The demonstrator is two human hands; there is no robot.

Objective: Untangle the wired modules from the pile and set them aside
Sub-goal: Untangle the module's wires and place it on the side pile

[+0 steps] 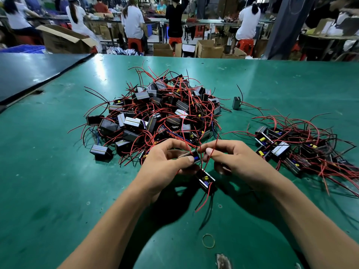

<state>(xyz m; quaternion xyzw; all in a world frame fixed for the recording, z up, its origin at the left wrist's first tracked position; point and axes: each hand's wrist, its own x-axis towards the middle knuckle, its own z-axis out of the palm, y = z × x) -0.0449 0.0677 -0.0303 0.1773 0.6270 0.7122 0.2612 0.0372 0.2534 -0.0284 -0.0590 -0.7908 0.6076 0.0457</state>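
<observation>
A big tangled pile (157, 115) of small black box modules with red and black wires lies in the middle of the green table (48, 171). My left hand (165, 162) grips one black module (194, 155) at the pile's near edge. My right hand (231, 158) pinches red wires (210, 154) beside that module. A second module (206, 180) hangs just below my hands, its wires trailing toward me. A smaller heap of separated modules (287, 150) lies at the right.
One lone module (236, 102) stands between the two heaps. A yellow rubber band (208, 241) lies near the table's front. A dark board (29, 74) covers the table's far left. People sit at benches with cardboard boxes (163, 49) behind.
</observation>
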